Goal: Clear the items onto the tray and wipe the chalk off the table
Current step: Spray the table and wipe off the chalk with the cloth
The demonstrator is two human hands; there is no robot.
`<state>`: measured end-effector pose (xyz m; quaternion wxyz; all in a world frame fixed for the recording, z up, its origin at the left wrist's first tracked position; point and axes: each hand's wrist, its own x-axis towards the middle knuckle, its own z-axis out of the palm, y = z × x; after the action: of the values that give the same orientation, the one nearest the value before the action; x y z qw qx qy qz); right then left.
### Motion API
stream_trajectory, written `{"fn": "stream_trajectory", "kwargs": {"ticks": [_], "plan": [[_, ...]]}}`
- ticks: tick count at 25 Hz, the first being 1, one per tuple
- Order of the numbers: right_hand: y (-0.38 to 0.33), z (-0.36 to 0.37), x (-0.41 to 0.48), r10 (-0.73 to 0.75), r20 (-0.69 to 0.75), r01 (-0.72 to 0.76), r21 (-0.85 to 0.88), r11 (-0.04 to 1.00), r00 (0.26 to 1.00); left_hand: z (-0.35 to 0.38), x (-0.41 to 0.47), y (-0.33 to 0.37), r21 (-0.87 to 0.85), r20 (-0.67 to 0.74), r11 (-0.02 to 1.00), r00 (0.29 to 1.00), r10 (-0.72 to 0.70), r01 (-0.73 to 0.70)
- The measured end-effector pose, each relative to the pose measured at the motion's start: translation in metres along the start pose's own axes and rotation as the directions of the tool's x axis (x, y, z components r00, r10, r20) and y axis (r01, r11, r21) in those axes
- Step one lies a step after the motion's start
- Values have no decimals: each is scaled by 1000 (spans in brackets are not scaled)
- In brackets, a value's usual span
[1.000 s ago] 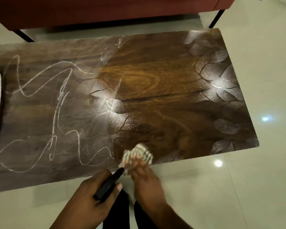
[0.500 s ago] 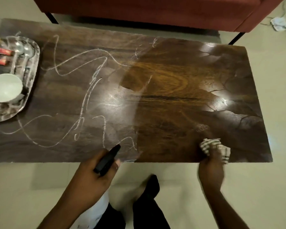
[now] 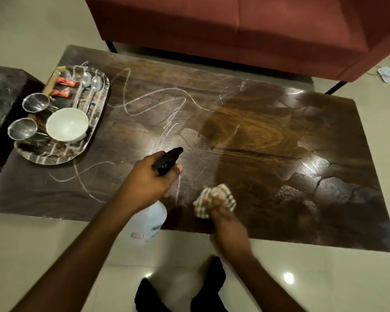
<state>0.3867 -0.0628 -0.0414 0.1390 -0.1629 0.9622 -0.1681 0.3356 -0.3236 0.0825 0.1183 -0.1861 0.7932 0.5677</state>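
Left hand [image 3: 144, 188] is wrapped around the black trigger head of a spray bottle [image 3: 150, 221], nozzle aimed over the table [image 3: 324, 221]; right hand [image 3: 223, 218] is clenched on a bunched striped cloth [image 3: 214, 195] pressed to the wood near the table's front edge.

From the tray [image 3: 54, 157], which sits at the table's left end, the chalk lines [image 3: 144, 104] loop away toward the middle of the table. They stop about where the wood turns glossy and wet. The tray already holds a white bowl [image 3: 67, 124], two steel cups [image 3: 35, 102], spoons [image 3: 92, 83] and red sachets [image 3: 64, 81], so the clearing looks done.

The risks as I judge them: spray drifting toward the tray could wet the sachets, and a wide sweep of the cloth toward it could nudge the tray, whose near corner seems to overhang the table's edge. A damp cloth may also smear chalk into a haze instead of lifting it.

Beyond the table stands a red sofa [image 3: 234, 30]. Pale glossy tiles [image 3: 54, 244] surround it, and runoff on them could be slippery.
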Motion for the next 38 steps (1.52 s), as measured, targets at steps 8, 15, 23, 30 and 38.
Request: {"fn": "stream_trajectory", "kwargs": {"ticks": [8,15,23,30,38], "plan": [[26,-19,23,471,-163,-442,186,878,867,-35,56,12,74,31,993,995,92,-94],[-42,15,4,-381,92,387,-56,920,920,-59,-12,-11,91,124,995,991,-40,28],[84,-49,31,253,-121,-247,61,967,960,-42,-54,-40,151,250,981,956,-154,118],[96,-59,73,410,-177,-387,151,910,895,-32,-10,-8,26,102,991,986,-131,129],[124,-93,154,417,-179,-388,175,905,891,-31,74,51,-2,-36,996,995,-92,92]]}}
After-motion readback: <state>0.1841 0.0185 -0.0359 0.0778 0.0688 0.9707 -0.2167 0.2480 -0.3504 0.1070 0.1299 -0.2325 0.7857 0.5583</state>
